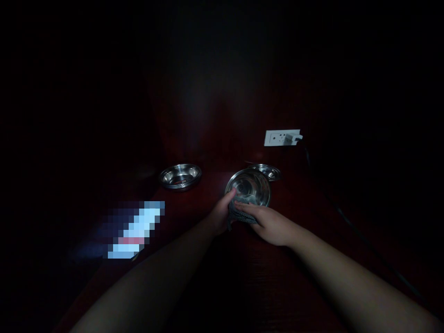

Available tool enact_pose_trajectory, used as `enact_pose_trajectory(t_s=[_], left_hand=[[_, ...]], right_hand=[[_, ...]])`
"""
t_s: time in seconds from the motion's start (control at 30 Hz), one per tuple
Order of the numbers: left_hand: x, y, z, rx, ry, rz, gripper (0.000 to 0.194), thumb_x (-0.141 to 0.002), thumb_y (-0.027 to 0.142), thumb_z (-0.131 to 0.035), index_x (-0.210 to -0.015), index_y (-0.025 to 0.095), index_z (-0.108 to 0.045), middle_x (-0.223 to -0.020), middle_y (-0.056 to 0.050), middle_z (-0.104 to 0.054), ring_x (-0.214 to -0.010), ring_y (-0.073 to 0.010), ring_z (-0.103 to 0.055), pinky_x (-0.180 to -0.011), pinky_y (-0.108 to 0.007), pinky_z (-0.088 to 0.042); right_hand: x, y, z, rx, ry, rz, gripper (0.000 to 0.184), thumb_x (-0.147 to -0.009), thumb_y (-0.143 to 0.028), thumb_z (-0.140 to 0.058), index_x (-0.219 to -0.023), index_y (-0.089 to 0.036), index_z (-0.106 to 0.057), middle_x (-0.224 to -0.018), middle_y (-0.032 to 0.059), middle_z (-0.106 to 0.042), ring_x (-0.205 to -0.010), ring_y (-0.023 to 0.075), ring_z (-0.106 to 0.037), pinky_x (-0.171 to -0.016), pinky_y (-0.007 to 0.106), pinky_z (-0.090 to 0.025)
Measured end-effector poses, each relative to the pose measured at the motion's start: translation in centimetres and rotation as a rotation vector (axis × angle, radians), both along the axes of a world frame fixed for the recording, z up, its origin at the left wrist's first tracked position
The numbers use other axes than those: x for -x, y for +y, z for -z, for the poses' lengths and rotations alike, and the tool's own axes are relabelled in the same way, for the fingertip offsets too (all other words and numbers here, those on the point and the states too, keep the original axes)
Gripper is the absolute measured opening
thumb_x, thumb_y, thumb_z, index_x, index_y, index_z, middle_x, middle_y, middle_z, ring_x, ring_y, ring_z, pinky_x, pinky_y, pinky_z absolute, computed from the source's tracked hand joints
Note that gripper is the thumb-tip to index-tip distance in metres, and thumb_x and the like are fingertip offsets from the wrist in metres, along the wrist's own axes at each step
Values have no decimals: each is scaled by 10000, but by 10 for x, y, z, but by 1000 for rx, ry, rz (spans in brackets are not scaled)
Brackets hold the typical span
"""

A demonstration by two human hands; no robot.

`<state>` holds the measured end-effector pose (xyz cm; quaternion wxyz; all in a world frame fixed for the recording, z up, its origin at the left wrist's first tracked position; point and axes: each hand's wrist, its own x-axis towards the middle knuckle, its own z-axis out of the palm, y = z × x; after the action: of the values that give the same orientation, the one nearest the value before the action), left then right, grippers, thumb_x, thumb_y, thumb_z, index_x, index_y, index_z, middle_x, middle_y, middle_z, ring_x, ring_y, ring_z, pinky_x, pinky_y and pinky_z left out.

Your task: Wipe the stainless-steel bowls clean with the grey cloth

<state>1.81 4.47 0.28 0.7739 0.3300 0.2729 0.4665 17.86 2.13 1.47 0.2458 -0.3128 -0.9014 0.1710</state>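
Note:
A shiny metal bowl [255, 185] is tilted toward me above the dark red table. My left hand [222, 215] grips its left side, thumb over the rim. Bunched against the near rim is a dark grey cloth [239, 215]. My right hand [268, 222] holds that cloth to the bowl, its fingers pointing left across it. Part of the cloth and the fingertips beneath it are hidden.
To the left stand stacked metal bowls [180, 177]. Another metal dish [272, 172] lies behind the held bowl. A pixelated bright screen [135, 231] is at left. A white wall socket [275, 138] has a plug with a dark cable [360, 240] running down the right side.

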Motion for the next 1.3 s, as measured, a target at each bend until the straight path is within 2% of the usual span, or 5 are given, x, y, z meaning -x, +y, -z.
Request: enact_pose_trajectory(t_s=[0.43, 0.57, 0.87, 1.1, 1.3], left_hand=[[-2, -3, -4, 10, -10, -29, 499, -908, 491, -365, -1007, 114, -677, -936, -113, -727, -927, -227, -669, -961, -357, -438], [-3, -1, -2, 4, -46, 6, 519, -906, 500, -356, -1026, 108, -674, -936, -116, -726, -982, -237, -654, -989, -361, -418], [-3, 2, 5, -33, -1, -54, 364, -801, 376, -600, -1040, 107, -656, -898, -94, -726, -871, -218, -678, -895, -339, -475], [-2, -5, -1, -35, 57, -127, 276, -785, 295, -629, -992, 117, -665, -851, -72, -717, -768, -173, -671, -757, -286, -527], [-1, -5, 4, -90, 108, -117, 346, -743, 361, -674, -992, 121, -659, -909, -92, -704, -779, -194, -660, -707, -324, -546]], right_hand=[[-2, 3, 0, 9, -44, 43, 548, -794, -89, -455, -1337, -146, -497, -1362, 107, -532, -1263, 216, -489, -1085, 400, -369], [-2, 3, 0, 3, -53, 53, 535, -792, -94, -474, -1322, -160, -515, -1348, 106, -546, -1253, 235, -499, -1094, 443, -347], [-3, 5, 0, 17, -90, 64, 536, -770, -84, -490, -1298, -165, -540, -1314, 105, -576, -1210, 256, -538, -1071, 454, -379], [-2, 2, -3, 26, -93, 130, 542, -772, -90, -478, -1310, -141, -514, -1261, 131, -608, -1161, 257, -571, -1042, 466, -391], [-3, 2, -16, 17, -50, 232, 376, -779, -107, -472, -1116, -156, -632, -1081, 110, -682, -986, 245, -633, -909, 402, -472]])
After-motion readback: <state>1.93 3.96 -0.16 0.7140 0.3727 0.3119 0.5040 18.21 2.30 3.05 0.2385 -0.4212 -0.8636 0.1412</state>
